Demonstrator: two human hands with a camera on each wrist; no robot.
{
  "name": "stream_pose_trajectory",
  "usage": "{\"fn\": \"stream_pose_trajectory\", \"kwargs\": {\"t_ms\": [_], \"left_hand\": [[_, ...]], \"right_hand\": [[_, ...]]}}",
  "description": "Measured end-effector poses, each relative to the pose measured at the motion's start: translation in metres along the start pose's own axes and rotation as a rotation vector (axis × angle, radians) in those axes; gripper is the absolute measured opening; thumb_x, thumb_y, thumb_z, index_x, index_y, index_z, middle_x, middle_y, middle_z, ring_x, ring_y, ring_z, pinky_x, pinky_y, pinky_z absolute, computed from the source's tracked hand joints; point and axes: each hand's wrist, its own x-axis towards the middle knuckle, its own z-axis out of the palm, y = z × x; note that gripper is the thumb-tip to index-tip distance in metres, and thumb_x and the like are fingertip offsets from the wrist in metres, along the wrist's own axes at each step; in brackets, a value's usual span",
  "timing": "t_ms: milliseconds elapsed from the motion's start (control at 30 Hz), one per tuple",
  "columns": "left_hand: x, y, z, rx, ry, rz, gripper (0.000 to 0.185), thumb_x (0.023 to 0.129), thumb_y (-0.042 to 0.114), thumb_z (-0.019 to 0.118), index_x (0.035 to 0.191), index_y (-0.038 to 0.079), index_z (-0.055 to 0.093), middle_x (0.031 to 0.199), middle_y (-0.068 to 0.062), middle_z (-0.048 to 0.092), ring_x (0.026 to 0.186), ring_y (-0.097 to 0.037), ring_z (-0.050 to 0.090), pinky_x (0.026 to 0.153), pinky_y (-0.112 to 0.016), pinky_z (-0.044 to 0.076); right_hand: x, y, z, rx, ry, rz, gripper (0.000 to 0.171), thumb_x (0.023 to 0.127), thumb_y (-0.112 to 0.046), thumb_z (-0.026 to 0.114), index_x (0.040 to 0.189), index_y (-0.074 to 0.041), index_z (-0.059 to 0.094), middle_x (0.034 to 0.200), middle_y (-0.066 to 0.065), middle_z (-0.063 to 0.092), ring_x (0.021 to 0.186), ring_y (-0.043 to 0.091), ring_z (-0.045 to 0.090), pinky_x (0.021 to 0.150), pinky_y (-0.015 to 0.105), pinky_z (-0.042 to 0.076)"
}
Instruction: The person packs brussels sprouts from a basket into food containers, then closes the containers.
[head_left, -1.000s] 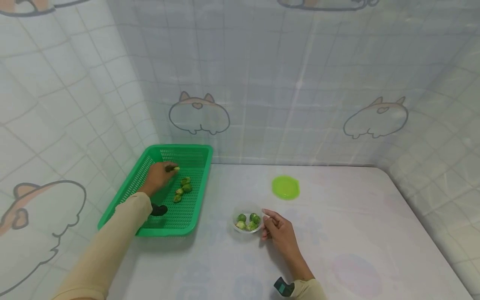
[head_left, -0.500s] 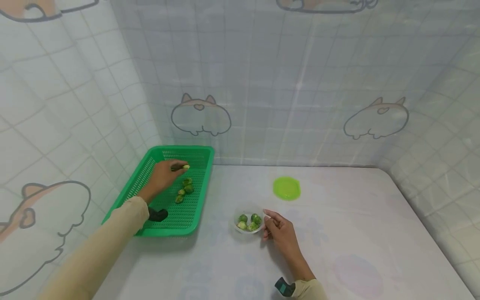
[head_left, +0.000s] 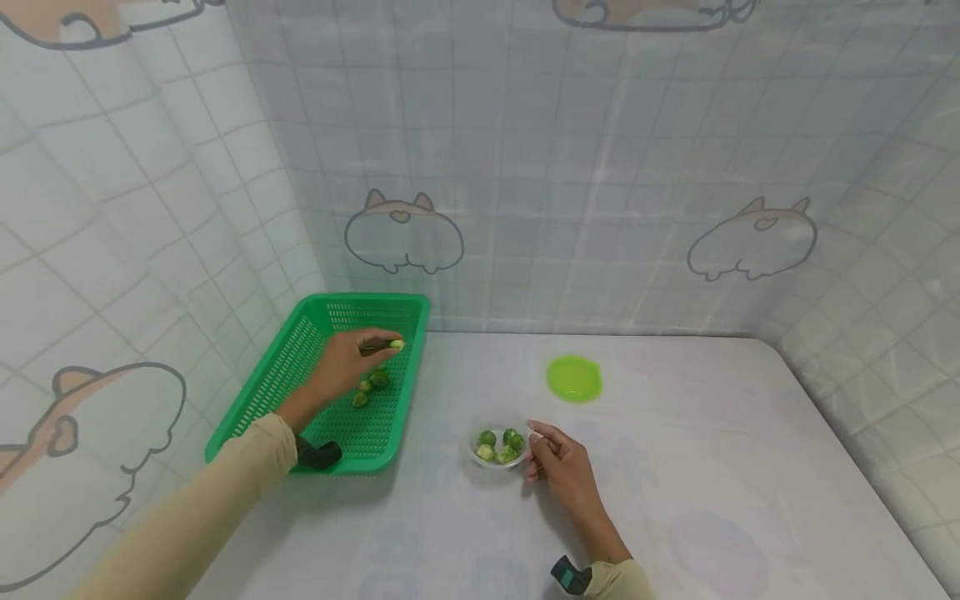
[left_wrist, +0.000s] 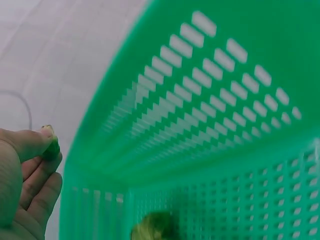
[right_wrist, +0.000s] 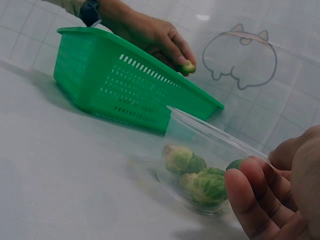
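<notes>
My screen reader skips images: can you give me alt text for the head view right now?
A left hand pinches a Brussels sprout above a green basket holding more sprouts. The right hand rests against a clear bowl of sprouts; a green lid lies behind on the white table.

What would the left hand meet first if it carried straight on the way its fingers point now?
Probably the basket's right long wall. The left hand, pinching a sprout, points right across the green basket and seems raised above the rim, so it may clear it; depth is unclear.
</notes>
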Motion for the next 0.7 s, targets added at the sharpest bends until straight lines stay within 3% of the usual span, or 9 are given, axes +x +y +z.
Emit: {"fn": "stream_pose_trajectory", "kwargs": {"t_ms": [267,467,700], "left_hand": [[-0.009,0.03,0.017,-0.103,-0.053,-0.026,0.026,0.096,0.032,0.071,0.121,0.028,0.073,0.119,0.008,0.072,0.106,-0.014,0.07,0.087,-0.037,0.06],[-0.015,0.045,0.03,-0.183,-0.088,0.008,0.027,0.095,0.033,0.072,0.121,0.028,0.073,0.118,0.009,0.072,0.107,-0.012,0.069,0.088,-0.032,0.059],[-0.023,0.066,0.048,-0.21,-0.139,0.022,0.025,0.095,0.033,0.072,0.119,0.028,0.074,0.118,0.01,0.071,0.108,-0.011,0.068,0.089,-0.031,0.058]], "right_hand": [[0.001,0.001,-0.001,-0.001,-0.007,-0.001,0.034,0.101,-0.017,0.063,0.134,-0.007,0.064,0.083,0.013,0.067,0.062,0.016,0.064,0.062,0.03,0.061],[0.0,-0.002,0.0,0.022,-0.006,-0.009,0.037,0.101,-0.016,0.064,0.135,-0.003,0.062,0.084,0.016,0.067,0.061,0.017,0.063,0.06,0.031,0.061],[-0.001,-0.003,-0.001,0.011,-0.014,-0.005,0.037,0.102,-0.017,0.063,0.135,-0.003,0.062,0.085,0.017,0.067,0.061,0.016,0.064,0.061,0.03,0.061]]}}
